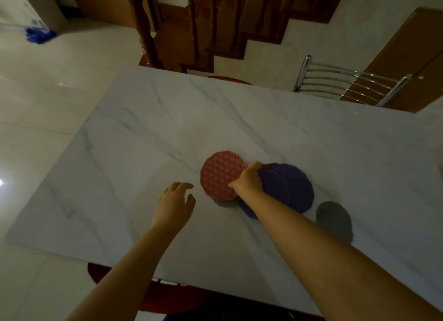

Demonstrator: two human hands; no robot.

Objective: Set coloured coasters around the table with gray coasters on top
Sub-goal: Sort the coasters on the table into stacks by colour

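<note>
"Coasters (282,200), are they set around already?"
"Not yet. All lie together mid-surface (143,128): a round pink coaster (223,175) with lattice pattern touching purple coasters (294,186), a gray coaster (334,218) near."
"And the hands?"
"Right hand (248,179) fingers pinch the pink edge. Left hand (176,200) fingers are loose, apart, holding nothing. Everything is left, I judge."

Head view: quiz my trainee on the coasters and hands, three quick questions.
1. True or false: the right hand grips the pink coaster.
2. The lone gray coaster lies: A) atop the pink one; B) on the table, right of the purple coasters; C) under the purple ones.
3. Fill in: the left hand holds ____.
Key: 1 true; 2 B; 3 nothing.
</note>
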